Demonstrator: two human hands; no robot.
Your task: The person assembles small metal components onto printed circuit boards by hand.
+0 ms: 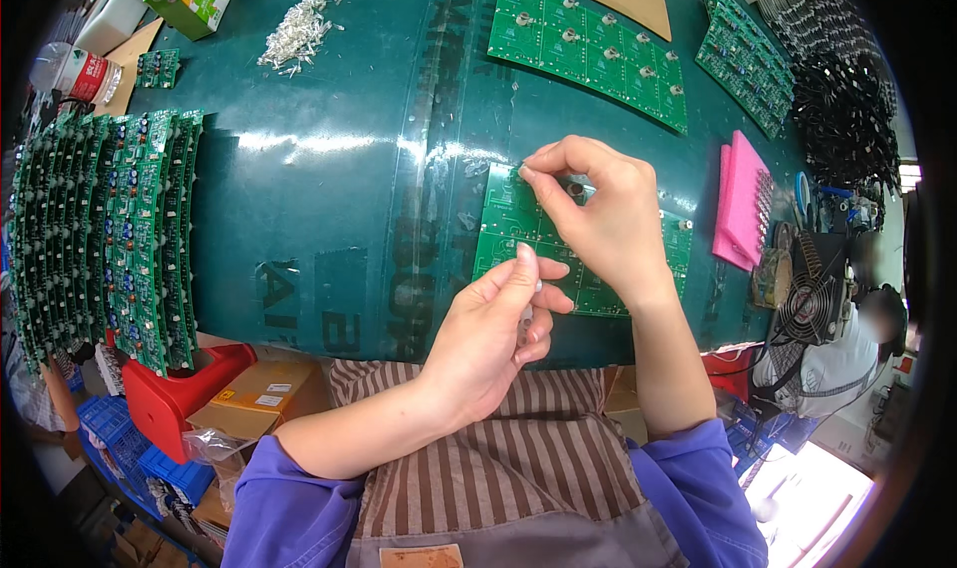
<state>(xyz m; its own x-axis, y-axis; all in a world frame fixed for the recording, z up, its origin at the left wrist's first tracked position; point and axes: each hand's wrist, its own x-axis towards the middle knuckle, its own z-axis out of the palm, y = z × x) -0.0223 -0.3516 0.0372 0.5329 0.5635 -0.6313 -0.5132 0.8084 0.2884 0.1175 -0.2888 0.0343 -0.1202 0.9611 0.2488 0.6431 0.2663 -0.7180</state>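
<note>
A green circuit board (500, 231) lies on the dark green mat, partly covered by both hands. My right hand (613, 209) is over its far left corner, thumb and forefinger pinched together; whatever is between the fingertips is too small to make out. My left hand (488, 334) is at the board's near left edge, palm turned up and fingers curled. Small white parts (526, 317) show between its fingers. Metal round components sit on the board, one partly hidden behind the right hand.
A pile of small white parts (297, 37) lies at the far left of the mat. Another green panel (588, 49) with metal components lies beyond the hands. Rows of populated boards (140, 229) stand at left. Pink foam (740, 204) is at right; a red stool (169, 408) stands below.
</note>
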